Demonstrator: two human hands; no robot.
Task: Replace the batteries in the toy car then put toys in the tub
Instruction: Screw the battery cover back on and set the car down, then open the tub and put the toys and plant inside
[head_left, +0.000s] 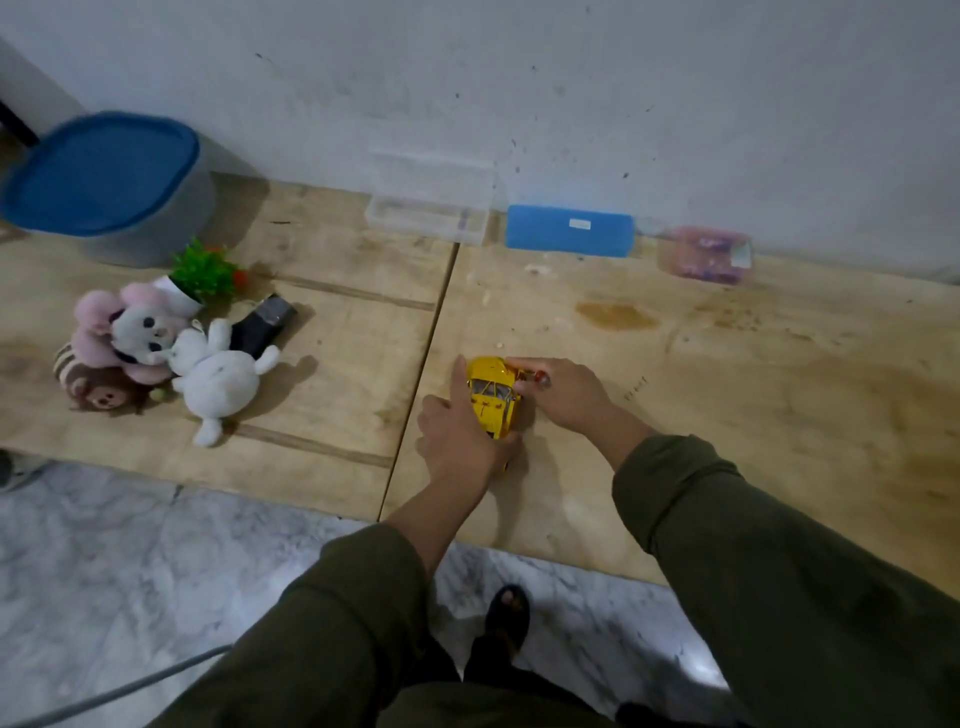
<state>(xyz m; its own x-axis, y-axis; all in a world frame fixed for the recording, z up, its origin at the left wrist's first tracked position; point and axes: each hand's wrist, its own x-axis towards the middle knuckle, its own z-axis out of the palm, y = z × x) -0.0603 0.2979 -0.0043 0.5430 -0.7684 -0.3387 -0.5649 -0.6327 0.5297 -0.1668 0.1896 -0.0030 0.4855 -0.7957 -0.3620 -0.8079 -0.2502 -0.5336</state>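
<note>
On a plywood tabletop (675, 415), a left hand (457, 441) curls round a yellow toy car (491, 395) while a right hand (566, 392) pinches a small red-tipped tool (540, 378) at its side

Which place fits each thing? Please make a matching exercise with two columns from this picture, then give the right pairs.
Things:
1. toy car
2. tub
3. blue case
4. white plush rabbit

Places:
A. at the wall, right of the clear plastic box
B. between the left hand and the right hand
C. far left corner, with a blue lid on it
D. lying beside the pink plush, left part of the board

Pairs: 1-B, 2-C, 3-A, 4-D
</note>
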